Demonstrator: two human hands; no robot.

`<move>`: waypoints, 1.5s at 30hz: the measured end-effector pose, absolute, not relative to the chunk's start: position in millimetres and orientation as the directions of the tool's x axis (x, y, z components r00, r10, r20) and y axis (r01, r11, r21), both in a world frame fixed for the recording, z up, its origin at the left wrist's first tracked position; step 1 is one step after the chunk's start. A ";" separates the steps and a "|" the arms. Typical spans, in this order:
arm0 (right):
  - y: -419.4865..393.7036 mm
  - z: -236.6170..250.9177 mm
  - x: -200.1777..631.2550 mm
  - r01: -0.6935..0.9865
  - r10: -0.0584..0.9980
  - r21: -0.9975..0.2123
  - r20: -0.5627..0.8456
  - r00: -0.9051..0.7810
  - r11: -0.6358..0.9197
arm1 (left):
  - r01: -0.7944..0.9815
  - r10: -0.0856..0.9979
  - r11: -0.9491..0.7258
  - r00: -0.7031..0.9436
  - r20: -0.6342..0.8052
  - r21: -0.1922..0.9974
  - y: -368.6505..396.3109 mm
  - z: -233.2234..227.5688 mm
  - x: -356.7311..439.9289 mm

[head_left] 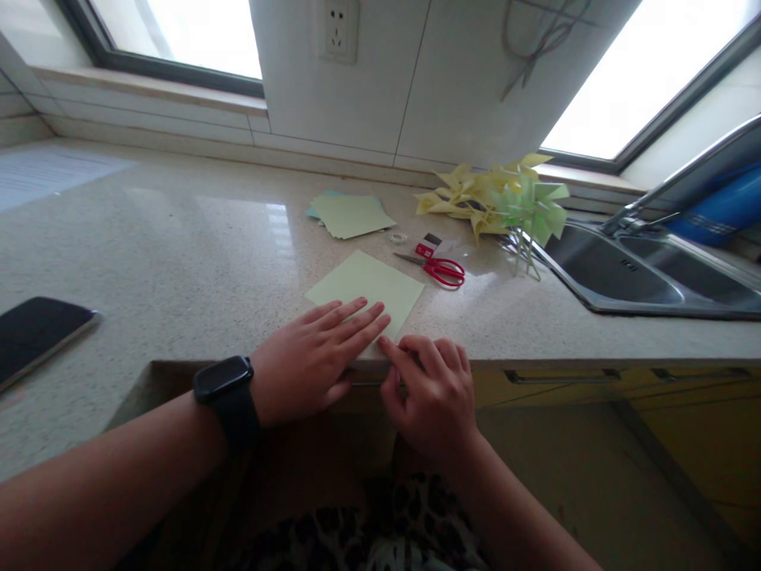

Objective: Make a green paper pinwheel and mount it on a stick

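Observation:
A pale green square sheet of paper (380, 281) lies flat on the counter, one corner toward me at the front edge. My left hand (321, 349) rests open and flat across its near part, fingers stretched to the right. At the near corner, my right hand (431, 381) is curled, its index fingertip against the paper; that corner is mostly covered by the hands. Just beyond the sheet, to the right, lie red-handled scissors (445, 272) beside a small red and dark packet (428, 245). A small clear ring (398, 237), perhaps a tape roll, is near them.
Behind the sheet is a stack of coloured paper (353, 216). Yellow and green paper pinwheels (493, 198) lie at the back right, by the steel sink (618, 266). A dark phone (41, 329) and printed pages (53, 170) are on the left.

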State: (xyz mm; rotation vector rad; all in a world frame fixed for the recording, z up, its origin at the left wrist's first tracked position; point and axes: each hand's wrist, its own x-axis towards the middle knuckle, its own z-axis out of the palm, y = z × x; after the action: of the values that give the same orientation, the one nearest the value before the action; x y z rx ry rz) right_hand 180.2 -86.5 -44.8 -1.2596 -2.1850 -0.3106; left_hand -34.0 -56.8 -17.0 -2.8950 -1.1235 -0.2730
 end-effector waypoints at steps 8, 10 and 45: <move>-82.1 -45.8 179.9 0.845 0.692 -0.059 0.605 -0.394 0.532 | 0.678 0.681 -0.731 0.717 0.148 0.076 -56.5 -15.0 -31.6; -81.7 -45.2 178.6 0.850 0.695 -0.051 0.603 -0.392 0.524 | 0.683 0.686 -0.727 0.714 0.141 0.076 -56.9 -14.5 -30.9; -62.3 -47.9 202.8 0.561 0.496 -0.168 0.706 -0.505 0.811 | 0.588 0.585 -0.808 0.797 0.149 0.030 -57.1 -15.4 -31.4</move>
State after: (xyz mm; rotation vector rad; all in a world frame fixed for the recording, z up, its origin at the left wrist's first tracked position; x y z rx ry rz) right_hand 202.8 -62.3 -47.9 -0.7743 -2.1998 -0.1044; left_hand -31.4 -57.1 -15.4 -2.9607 -0.9668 -0.2369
